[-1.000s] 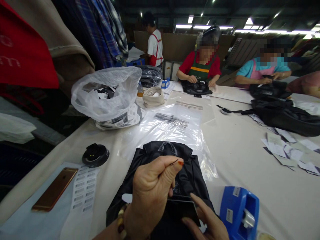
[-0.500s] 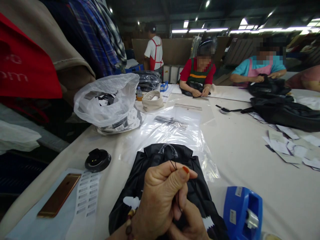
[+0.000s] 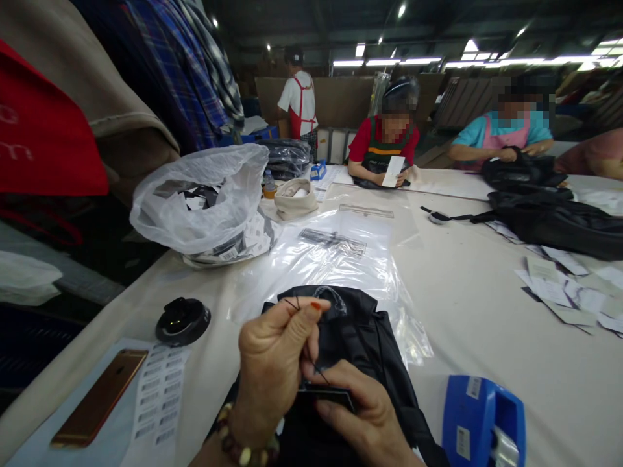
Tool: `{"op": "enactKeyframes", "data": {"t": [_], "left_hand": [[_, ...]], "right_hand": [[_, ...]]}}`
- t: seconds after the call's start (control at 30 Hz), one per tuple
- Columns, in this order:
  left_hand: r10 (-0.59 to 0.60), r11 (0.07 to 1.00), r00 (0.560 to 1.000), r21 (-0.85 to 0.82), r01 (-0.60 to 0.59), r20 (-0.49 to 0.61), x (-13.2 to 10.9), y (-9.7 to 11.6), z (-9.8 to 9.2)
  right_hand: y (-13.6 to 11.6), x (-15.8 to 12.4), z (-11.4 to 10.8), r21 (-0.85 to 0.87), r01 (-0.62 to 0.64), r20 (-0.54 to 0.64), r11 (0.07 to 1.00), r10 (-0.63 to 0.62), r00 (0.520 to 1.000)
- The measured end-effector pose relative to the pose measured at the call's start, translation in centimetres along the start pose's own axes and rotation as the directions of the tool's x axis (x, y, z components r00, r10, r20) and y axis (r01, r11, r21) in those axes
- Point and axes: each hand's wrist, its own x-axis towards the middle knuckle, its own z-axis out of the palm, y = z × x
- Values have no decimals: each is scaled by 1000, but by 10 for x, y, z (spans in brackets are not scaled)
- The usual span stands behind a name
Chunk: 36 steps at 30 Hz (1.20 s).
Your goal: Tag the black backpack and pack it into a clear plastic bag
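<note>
Two bare hands work close together at the near edge of the pale tabletop (image 3: 462,311). The left hand (image 3: 270,363), a beaded bracelet (image 3: 243,449) on its wrist, has its grip narrowed to a pinch, with thumb and forefinger holding the upper end of a thin black string (image 3: 320,373). The string runs taut on a slant, from those raised fingertips down and to the right, to a small black card (image 3: 326,394). The right hand (image 3: 370,421) has its grip closed on the card's near edge, which is partly hidden and may be a hang tag.

Both hands hover over a folded black garment (image 3: 365,344). It lies flat with its collar end pointing away from the person, its long axis running straight out across the tabletop. Its far end rests on a clear plastic sleeve (image 3: 341,256).

A blue tape dispenser (image 3: 481,421) stands just right of the hands. To the left lie a sheet of barcode labels (image 3: 156,395), a gold phone (image 3: 100,399) and a round black disc (image 3: 182,320). Beyond them is a crumpled white plastic bag (image 3: 204,201). Across the tabletop, other people handle black garments.
</note>
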Motion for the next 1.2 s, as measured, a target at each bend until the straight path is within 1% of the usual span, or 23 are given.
{"op": "enactKeyframes", "data": {"t": [0.03, 0.07, 0.1, 0.17, 0.23, 0.3, 0.37, 0.47, 0.57, 0.7, 0.8, 0.87, 0.93, 1.0, 1.1, 1.2], "left_hand": [[62, 995, 996, 79, -57, -71, 10, -3, -6], [97, 988, 988, 131, -81, -117, 22, -7, -12], [95, 986, 985, 150, -74, -141, 33, -12, -16], [26, 994, 989, 104, -10, -148, 55, -28, -24], [-66, 997, 988, 32, 71, -138, 72, -48, -28], [-159, 987, 978, -11, 159, -136, 83, -69, -28], [-268, 963, 955, -30, 266, -126, 92, -91, -26], [-462, 887, 880, -75, 456, -109, 105, -118, -19], [-595, 803, 794, -125, 582, -125, 119, -140, -9], [-683, 730, 700, -183, 658, -207, 137, -165, 8], [-703, 710, 666, -212, 671, -250, 147, -179, 17], [-707, 707, 659, -223, 671, -257, 151, -186, 19], [-699, 714, 664, -230, 661, -265, 154, -191, 19], [-676, 737, 681, -232, 635, -282, 154, -195, 18], [-621, 783, 716, -211, 585, -319, 152, -199, 18], [-595, 802, 732, -193, 565, -332, 149, -202, 20]], "right_hand": [[0, 3, -6, -30, -44, 25, 999, 45, 999], [0, 6, -13, -48, -87, 48, 995, 89, 995], [1, 9, -19, -64, -128, 63, 990, 132, 989], [2, 17, -31, -104, -196, 66, 975, 203, 977], [5, 27, -44, -139, -260, 31, 956, 266, 963], [10, 40, -57, -183, -323, 2, 929, 329, 944], [17, 53, -72, -256, -355, -22, 899, 362, 932], [30, 74, -96, -416, -360, -58, 835, 370, 927], [42, 94, -119, -562, -361, -92, 744, 378, 921], [51, 114, -138, -668, -352, -111, 655, 380, 918], [56, 122, -145, -694, -345, -84, 632, 406, 910], [60, 124, -148, -698, -349, -72, 626, 423, 903], [66, 123, -149, -699, -344, -54, 626, 433, 900], [72, 121, -151, -705, -335, -37, 625, 439, 898], [80, 115, -153, -734, -324, -30, 597, 448, 893], [83, 110, -156, -753, -314, -30, 578, 447, 894]]}}
